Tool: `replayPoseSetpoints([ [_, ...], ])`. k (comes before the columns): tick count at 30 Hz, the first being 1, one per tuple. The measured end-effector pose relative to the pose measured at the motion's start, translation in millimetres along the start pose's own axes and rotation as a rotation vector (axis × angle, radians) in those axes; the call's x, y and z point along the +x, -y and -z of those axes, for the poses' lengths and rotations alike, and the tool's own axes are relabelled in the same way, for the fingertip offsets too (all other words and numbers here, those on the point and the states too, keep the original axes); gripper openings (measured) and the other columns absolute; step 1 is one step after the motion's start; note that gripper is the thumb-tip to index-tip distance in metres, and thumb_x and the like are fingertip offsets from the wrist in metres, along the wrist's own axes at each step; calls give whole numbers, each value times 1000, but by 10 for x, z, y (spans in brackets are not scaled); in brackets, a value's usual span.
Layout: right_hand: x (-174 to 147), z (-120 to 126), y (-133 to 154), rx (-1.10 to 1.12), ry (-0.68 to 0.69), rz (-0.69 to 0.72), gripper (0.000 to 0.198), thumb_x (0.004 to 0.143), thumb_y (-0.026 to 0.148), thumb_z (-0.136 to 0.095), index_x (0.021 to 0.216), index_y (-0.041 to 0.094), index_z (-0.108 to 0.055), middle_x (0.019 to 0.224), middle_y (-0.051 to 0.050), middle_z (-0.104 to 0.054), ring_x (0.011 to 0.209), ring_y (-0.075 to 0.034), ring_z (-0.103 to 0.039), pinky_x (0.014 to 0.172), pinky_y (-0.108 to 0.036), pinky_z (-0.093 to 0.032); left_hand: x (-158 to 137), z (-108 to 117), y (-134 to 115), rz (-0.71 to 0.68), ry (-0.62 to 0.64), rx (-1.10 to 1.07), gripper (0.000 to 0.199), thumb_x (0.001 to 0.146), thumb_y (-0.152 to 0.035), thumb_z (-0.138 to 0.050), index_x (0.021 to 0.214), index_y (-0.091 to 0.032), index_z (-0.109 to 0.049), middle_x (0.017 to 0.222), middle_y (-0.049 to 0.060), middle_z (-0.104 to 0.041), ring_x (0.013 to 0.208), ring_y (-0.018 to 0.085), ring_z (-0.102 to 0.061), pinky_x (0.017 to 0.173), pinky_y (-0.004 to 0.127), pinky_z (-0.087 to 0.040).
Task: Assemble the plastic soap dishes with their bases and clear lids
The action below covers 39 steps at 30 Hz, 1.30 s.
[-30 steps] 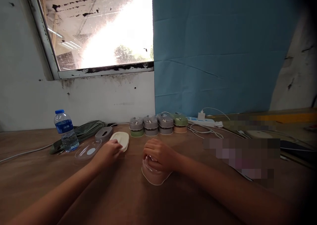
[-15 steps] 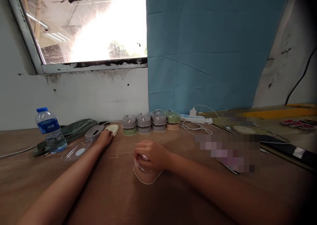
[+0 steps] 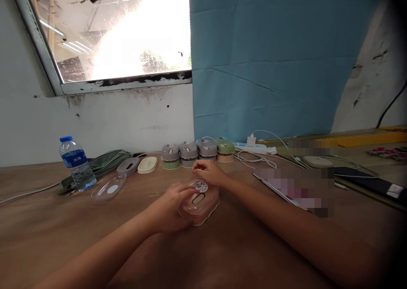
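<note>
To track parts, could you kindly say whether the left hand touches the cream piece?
Apart: the head view shows tabletop between left hand and cream piece.

Your pink box [image 3: 205, 214] sits upright on the table [image 3: 152, 259], see-through lid [image 3: 210, 195] on, its round sticker [image 3: 201, 187] and oval slot [image 3: 199, 199] facing up.

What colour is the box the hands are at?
Pinkish: the box shows best in the head view.
</note>
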State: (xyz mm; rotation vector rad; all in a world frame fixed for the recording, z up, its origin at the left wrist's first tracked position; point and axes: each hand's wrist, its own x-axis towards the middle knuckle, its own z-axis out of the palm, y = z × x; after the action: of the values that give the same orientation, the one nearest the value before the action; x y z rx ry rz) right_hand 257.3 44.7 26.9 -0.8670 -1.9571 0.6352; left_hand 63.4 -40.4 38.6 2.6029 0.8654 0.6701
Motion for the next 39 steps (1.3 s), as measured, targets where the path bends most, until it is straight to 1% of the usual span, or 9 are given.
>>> replayPoseSetpoints([
  [4, 2, 34, -139, 157, 103, -28, 11, 70, 21, -52, 75, 14, -58, 69, -1, -60, 68, -14, -57, 64, -27, -44, -99, -11, 37, 82, -65, -49, 41, 68, -25, -61, 110, -24, -58, 115, 6, -57, 104, 23, -53, 89, 34, -43],
  [8, -39, -35, -139, 280, 141, -17, 34, 72, 30, -57, 103, 17, -52, 98, -6, -60, 91, -18, -58, 77, -33, -46, -182, 82, 185, 180, -190, -133, 30, 75, -33, -55, 103, -21, -58, 100, 5, -64, 92, 20, -59, 82, 32, -47],
  [12, -95, -158, -133, 305, 145, -25, 59, 62, 28, -70, 116, 21, -45, 122, -9, -49, 114, -21, -45, 96, -38, -35, -295, 141, 374, 295, -324, -190, 29, 80, -38, -47, 102, -19, -51, 102, 6, -61, 80, 17, -62, 73, 30, -50],
  [15, -135, -223, -181, 308, 122, -73, 63, 61, 26, -71, 118, 21, -44, 127, -9, -44, 115, -21, -43, 98, -39, -31, -372, 171, 553, 415, -453, -211, 33, 81, -39, -42, 106, -19, -44, 112, 9, -54, 69, 15, -63, 68, 32, -52],
  [20, -176, -242, -312, 365, 124, -197, 28, 67, 25, -61, 94, 17, -57, 98, -6, -59, 86, -18, -57, 77, -34, -45, -452, 247, 789, 597, -394, -275, 34, 80, -39, -38, 103, -16, -46, 111, 11, -54, 58, 14, -61, 57, 30, -52],
  [26, -174, -245, -368, 416, 111, -280, 17, 63, 22, -58, 80, 16, -59, 79, 0, -61, 72, -15, -56, 66, -28, -44, -482, 236, 712, 370, -177, 211, 31, 77, -45, -48, 90, -23, -65, 104, 6, -59, 95, 26, -51, 84, 39, -40],
  [30, -162, -254, -370, 439, 114, -311, 17, 61, 23, -60, 77, 16, -60, 74, 0, -60, 68, -14, -55, 64, -26, -42, -445, 119, 666, 288, -133, 359, 24, 78, -35, -50, 90, -24, -67, 96, 6, -62, 91, 24, -50, 82, 38, -37],
  [34, -155, -256, -387, 454, 119, -337, 16, 60, 24, -60, 75, 17, -60, 73, 1, -60, 67, -14, -55, 63, -26, -41, -411, 120, 707, 272, -201, 397, 24, 82, -22, -43, 83, -19, -67, 80, 6, -62, 78, 19, -53, 73, 31, -39],
  [39, -150, -260, -409, 451, 114, -347, 16, 59, 24, -62, 73, 17, -61, 72, 1, -60, 68, -15, -54, 64, -26, -40, -486, 422, 887, 452, -396, 637, 26, 79, -21, -44, 90, -16, -67, 84, 8, -61, 79, 21, -55, 74, 32, -39],
])
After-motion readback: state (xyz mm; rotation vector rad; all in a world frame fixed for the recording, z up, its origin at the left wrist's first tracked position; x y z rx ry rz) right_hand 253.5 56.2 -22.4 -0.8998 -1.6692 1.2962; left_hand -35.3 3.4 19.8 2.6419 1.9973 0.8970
